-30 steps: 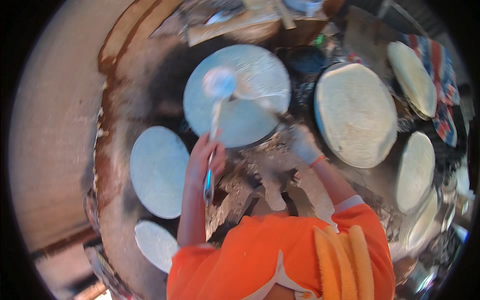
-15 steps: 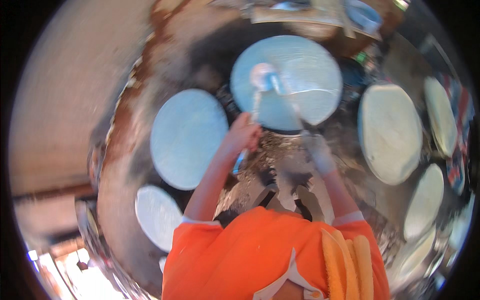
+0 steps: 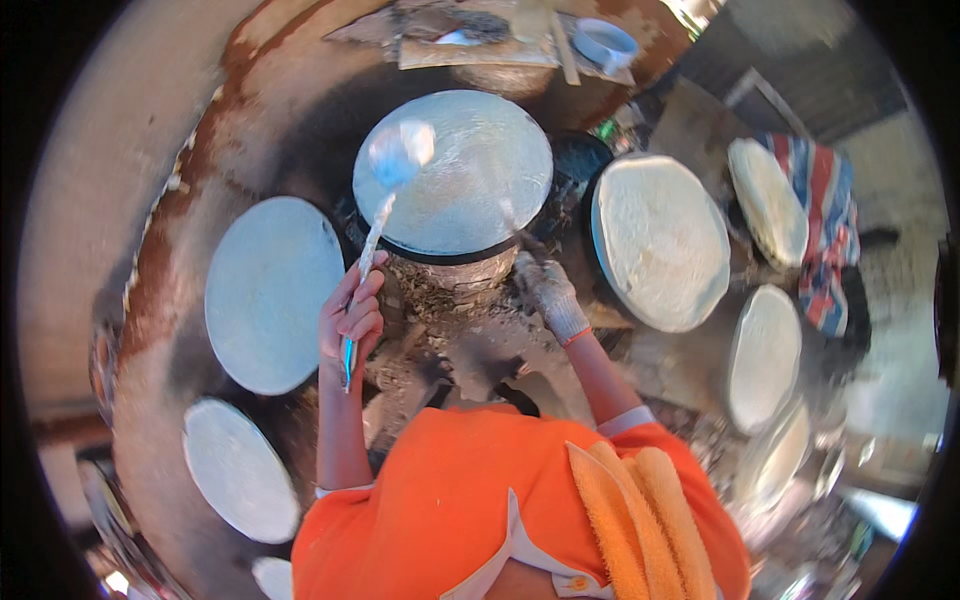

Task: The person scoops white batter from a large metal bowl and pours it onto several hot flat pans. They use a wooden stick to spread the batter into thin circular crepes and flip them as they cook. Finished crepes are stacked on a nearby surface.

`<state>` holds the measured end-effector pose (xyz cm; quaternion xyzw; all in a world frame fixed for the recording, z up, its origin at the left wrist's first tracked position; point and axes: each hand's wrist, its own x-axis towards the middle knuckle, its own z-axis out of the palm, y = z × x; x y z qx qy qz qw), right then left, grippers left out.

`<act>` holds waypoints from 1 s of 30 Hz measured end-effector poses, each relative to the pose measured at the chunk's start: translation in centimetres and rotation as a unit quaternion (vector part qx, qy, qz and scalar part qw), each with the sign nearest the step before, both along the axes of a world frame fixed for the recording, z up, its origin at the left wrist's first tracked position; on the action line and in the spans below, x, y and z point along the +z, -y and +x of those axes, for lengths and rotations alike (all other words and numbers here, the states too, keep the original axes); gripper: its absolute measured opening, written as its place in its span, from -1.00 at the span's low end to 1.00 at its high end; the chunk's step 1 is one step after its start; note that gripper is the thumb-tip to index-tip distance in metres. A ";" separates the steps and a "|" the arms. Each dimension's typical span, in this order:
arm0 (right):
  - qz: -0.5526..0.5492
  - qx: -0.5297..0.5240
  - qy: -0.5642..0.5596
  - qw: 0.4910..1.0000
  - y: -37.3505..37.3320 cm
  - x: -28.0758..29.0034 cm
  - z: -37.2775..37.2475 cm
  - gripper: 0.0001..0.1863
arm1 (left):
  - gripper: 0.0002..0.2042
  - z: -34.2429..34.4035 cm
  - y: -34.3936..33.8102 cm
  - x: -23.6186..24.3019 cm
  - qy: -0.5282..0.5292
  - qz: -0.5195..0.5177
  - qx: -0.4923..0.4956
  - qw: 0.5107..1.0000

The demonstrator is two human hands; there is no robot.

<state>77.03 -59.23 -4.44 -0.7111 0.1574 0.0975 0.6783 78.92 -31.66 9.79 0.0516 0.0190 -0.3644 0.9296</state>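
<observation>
My left hand is closed round the pale wrapped handle of a ladle. The ladle's rounded bowl is blurred and hangs over the left part of a large round griddle, which has a thin pale layer on it. On my right hand is a whitish knitted glove. Its fingers are closed round a slim dark tool by the griddle's near right edge; the tool's tip is smeared by motion, so its kind does not show.
More round griddles with pale sheets flank me: a bluish-white one at left, a thicker cream one at right. Smaller pale rounds lie nearer on both sides. Behind the middle griddle are a board and a light blue ring-shaped thing.
The view has swung right, so the griddles sit further left. The ladle has tilted upright, bowl up, over the griddle's left part. The right-hand tool has drawn back toward the near right edge.
</observation>
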 end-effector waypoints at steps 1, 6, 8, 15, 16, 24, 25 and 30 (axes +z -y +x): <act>-0.108 0.015 0.010 0.994 0.0 1.7 -0.1 -0.68 | -0.67 -0.6 -0.9 0.9 0.048 0.020 0.014 0.999; -0.372 0.156 0.092 0.910 -3.4 5.7 -2.3 -0.69 | -0.65 1.5 0.4 3.4 0.029 0.180 0.008 0.983; -0.275 0.089 0.135 0.948 -3.9 7.1 -3.7 -0.67 | -0.66 0.5 0.9 2.2 0.023 0.108 -0.002 0.994; -0.288 0.078 -0.077 0.951 -0.7 7.7 -6.2 -0.61 | -0.75 -1.5 7.1 -4.3 0.135 0.421 0.037 0.896; -0.279 0.104 -0.065 0.952 -1.9 10.8 -7.3 -0.59 | -0.78 -1.8 8.5 -4.1 0.125 0.437 0.029 0.890; -0.512 -0.358 0.004 0.781 16.6 9.2 -12.5 -0.17 | -0.62 -5.0 14.4 0.9 0.188 0.440 -0.073 0.875; -0.575 -0.408 -0.116 0.700 20.7 8.8 -12.8 -0.12 | -0.61 -5.2 15.2 1.6 0.195 0.470 -0.078 0.857; -0.489 -0.404 -0.301 0.712 30.6 2.2 -12.7 -0.26 | -0.53 -6.1 17.9 4.1 0.234 0.284 -0.052 0.928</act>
